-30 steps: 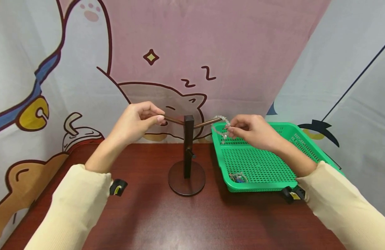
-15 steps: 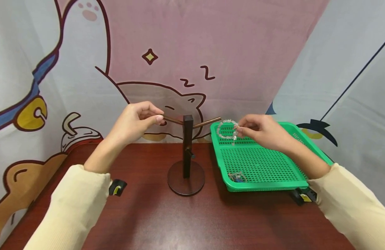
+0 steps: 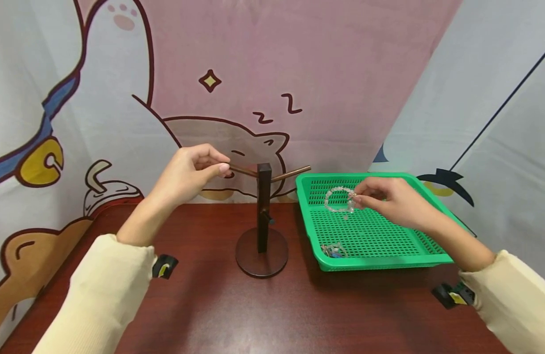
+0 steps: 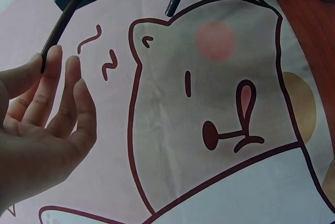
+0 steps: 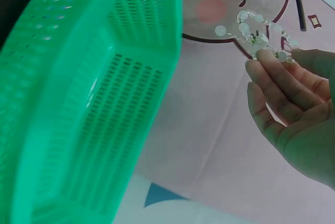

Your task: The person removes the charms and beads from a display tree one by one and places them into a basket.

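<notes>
My left hand (image 3: 195, 169) pinches the end of the left arm of a dark wooden stand (image 3: 263, 211), between thumb and fingers. In the left wrist view the rod (image 4: 57, 35) runs from the fingertips up to the post. Over the green basket, my right hand (image 3: 383, 199) pinches a bracelet of clear and whitish beads (image 3: 327, 201) by one side. The loop hangs open to the left of the fingertips, a small bead dangling below it. In the right wrist view the beaded bracelet (image 5: 244, 26) stands out beyond the thumb and fingers.
A green plastic basket (image 3: 314, 241) with slotted walls sits on the right of the reddish-brown table (image 3: 201, 305). In its near left corner lies a small heap of jewellery (image 3: 335, 250). The stand's right arm (image 3: 294, 173) points toward the basket. A cartoon-print cloth (image 3: 334, 73) hangs behind.
My right hand has drawn the bracelet off the stand's right arm, then moved right and down with it over the basket. The left hand keeps its hold on the left arm.
</notes>
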`<state>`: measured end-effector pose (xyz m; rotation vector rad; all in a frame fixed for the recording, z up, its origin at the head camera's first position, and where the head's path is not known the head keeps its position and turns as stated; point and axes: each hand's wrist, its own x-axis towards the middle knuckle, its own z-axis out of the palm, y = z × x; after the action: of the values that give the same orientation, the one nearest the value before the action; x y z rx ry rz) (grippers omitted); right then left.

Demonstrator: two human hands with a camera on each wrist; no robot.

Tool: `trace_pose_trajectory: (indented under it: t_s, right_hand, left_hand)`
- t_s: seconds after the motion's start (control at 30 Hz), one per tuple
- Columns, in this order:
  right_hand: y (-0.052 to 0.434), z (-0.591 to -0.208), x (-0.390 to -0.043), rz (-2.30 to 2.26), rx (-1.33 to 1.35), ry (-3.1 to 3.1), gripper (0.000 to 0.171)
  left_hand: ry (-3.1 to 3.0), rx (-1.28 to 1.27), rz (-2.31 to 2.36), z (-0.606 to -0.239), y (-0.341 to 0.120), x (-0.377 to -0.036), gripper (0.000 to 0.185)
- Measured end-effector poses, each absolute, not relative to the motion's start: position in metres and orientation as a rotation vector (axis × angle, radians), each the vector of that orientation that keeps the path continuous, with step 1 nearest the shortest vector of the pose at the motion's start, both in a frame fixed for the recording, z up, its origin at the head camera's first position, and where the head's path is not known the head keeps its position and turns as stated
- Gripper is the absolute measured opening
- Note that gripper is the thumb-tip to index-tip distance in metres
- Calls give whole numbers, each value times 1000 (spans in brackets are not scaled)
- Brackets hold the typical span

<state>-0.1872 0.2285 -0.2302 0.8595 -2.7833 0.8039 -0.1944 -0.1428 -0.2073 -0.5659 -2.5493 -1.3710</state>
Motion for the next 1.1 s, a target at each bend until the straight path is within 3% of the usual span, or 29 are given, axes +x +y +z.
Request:
trace_pose_trajectory:
  t_s: [0.53,1.1]
  right_hand:
    - [289,-276,-169,795,855,-2834,11]
    - [317,-311,-162,876,848,-2930,8]
  left_hand:
    - [-2538,-568,-1373,-208,-142,-194,13]
    - [-2528,-581,-1390,-208,-142,-195,14]
